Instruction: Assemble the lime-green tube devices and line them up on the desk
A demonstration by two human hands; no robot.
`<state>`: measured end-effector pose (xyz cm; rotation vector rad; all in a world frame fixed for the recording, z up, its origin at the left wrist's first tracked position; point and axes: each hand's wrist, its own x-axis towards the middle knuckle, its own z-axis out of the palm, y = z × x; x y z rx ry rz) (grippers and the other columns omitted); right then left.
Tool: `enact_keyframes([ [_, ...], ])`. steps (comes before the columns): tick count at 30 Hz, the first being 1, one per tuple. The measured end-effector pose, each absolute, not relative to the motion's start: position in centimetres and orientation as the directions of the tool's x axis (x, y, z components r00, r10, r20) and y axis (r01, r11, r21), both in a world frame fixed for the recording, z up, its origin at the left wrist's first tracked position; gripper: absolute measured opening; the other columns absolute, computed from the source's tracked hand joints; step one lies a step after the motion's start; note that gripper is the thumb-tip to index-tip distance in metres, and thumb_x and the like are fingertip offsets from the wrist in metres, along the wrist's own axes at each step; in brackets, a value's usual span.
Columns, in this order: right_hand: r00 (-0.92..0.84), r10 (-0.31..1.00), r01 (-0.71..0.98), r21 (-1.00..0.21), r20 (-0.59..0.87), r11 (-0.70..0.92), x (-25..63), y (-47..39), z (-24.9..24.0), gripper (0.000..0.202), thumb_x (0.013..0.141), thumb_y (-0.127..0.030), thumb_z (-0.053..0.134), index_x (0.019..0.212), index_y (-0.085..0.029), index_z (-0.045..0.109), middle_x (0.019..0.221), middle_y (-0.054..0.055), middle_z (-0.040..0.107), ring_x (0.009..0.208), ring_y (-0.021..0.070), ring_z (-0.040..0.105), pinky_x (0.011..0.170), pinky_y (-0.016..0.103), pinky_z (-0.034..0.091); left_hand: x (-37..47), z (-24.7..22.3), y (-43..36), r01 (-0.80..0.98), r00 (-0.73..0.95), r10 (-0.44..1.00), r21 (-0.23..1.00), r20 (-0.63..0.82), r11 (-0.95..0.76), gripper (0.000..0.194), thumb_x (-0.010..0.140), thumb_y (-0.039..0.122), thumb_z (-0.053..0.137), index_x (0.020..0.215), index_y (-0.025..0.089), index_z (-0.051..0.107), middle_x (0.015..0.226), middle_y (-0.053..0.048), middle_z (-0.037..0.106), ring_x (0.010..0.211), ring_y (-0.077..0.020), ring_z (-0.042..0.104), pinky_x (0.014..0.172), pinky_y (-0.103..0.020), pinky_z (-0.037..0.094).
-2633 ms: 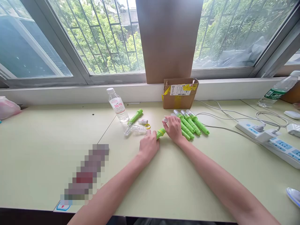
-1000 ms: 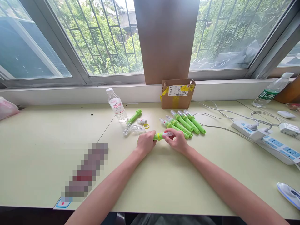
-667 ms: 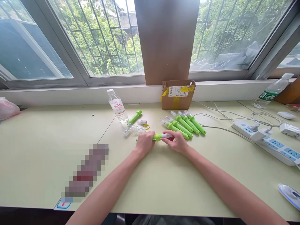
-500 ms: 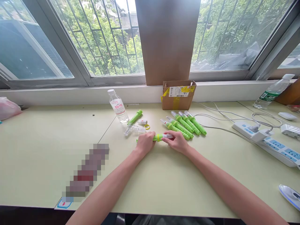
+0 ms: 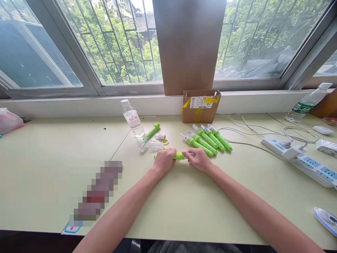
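Note:
A green plastic stick [image 5: 179, 156] with a yellow ring and a clear end is held level between my two hands, just above the table. My left hand [image 5: 164, 160] is wrapped round its green handle, whose tip sticks out on the left. The fingers of my right hand [image 5: 198, 159] pinch the clear end and mostly hide it. Behind my left hand lie another green stick [image 5: 152, 132], clear plastic covers [image 5: 155, 145], a small clear-and-white piece [image 5: 160, 137] and a loose yellow ring [image 5: 165, 142]. Several green sticks with clear tips [image 5: 207, 138] lie in a row behind my right hand.
A water bottle [image 5: 133, 119] stands behind the loose parts. An open cardboard box [image 5: 201, 109] is against the sill. On the right are a power strip [image 5: 302, 160] with cables, a second bottle [image 5: 305, 103] and a white device [image 5: 326, 219]. A blurred-out item [image 5: 97, 191] lies left.
My right hand's fingers have turned and closed further over the clear end, so less of it shows. My left hand keeps its hold with hardly any movement.

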<state>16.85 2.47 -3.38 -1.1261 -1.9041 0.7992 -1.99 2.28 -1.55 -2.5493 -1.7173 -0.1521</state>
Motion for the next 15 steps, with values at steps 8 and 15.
enact_keyframes([
  [8, -0.292, 0.931, 0.406, -0.853, 0.219, 0.328, 16.71, 2.31, -2.98, 0.048, 0.085, -0.057, 0.050, 0.057, -0.018, 0.053, 0.046, -0.002, 0.050, 0.042, 0.0106, 0.046, 0.045, 0.023, 0.035, -1.97, -1.66, 2.30, 0.920, 0.390, 0.914, -0.003, 0.115, -0.392, 0.008, 0.079, 0.016, 0.051, 0.085, 0.018, 0.056, 0.080, -0.006, 0.065, 0.073, -0.0215, 0.060, 0.057, -0.028, 0.033],
  [15, -0.369, 0.884, 0.339, -0.844, 0.286, 0.415, 16.73, 2.12, -2.68, 0.034, 0.078, -0.051, 0.061, 0.087, -0.018, 0.059, 0.062, -0.002, 0.055, 0.052, 0.0109, 0.047, 0.048, 0.022, 0.038, -1.88, -1.65, 2.28, 0.929, 0.365, 0.925, 0.022, 0.104, -0.369, 0.008, 0.080, 0.018, 0.050, 0.083, 0.017, 0.057, 0.077, -0.007, 0.064, 0.071, -0.0210, 0.060, 0.057, -0.028, 0.033],
])
